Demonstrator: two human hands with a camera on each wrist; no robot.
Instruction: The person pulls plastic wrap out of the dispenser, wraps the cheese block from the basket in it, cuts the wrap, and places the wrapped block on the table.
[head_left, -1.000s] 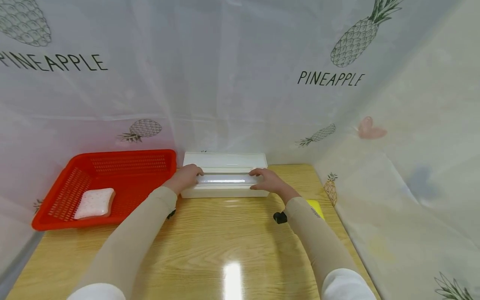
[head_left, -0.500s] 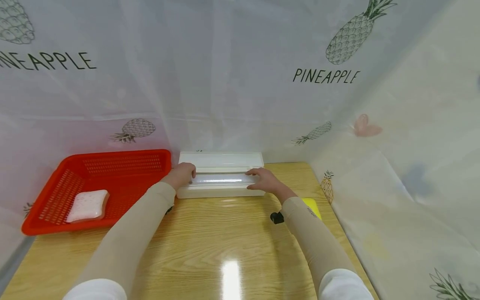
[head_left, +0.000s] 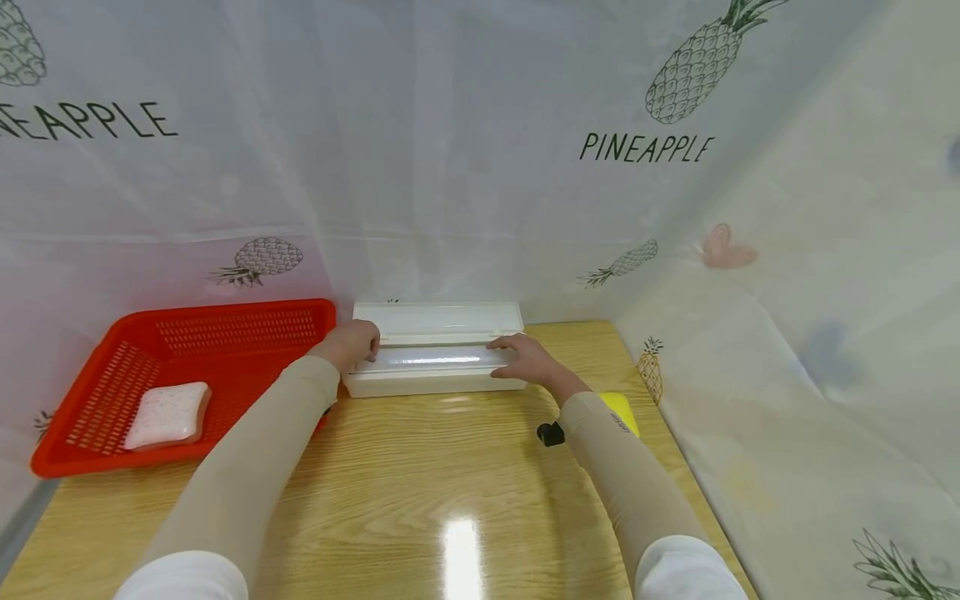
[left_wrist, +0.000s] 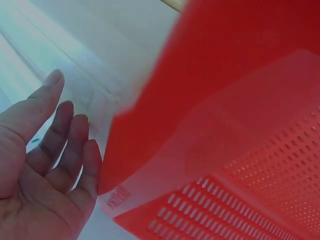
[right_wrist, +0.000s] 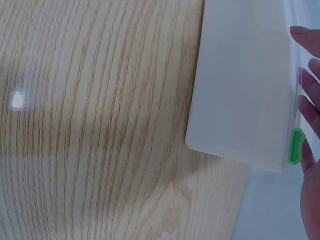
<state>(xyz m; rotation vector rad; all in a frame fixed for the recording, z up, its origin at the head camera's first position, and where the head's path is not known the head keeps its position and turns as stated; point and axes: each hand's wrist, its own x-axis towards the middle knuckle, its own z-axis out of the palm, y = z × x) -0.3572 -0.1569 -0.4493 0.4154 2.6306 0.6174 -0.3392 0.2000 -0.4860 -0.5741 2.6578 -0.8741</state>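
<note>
White box (head_left: 435, 383): at the desk's (head_left: 397, 467) 12 o'clock, long axis 9-to-3, a hand equally near each end; lid (head_left: 438, 317) tipped back, shiny clear roll (head_left: 438, 358) inside.
Left hand (head_left: 349, 345): 9 o'clock end, fingers loosely parted; contact I can't tell.
Right hand (head_left: 528, 362): 3 o'clock end, thumb and fingers apart.
Red basket (head_left: 225, 307): 9 o'clock of the box.

Tabletop (head_left: 420, 483): wood-grained, glossy, with a bright reflection. Long box (head_left: 438, 383): smooth, whitish plastic; roll (head_left: 431, 358) inside clear and shiny. Basket (head_left: 240, 325): smooth plastic, perforated.
</note>
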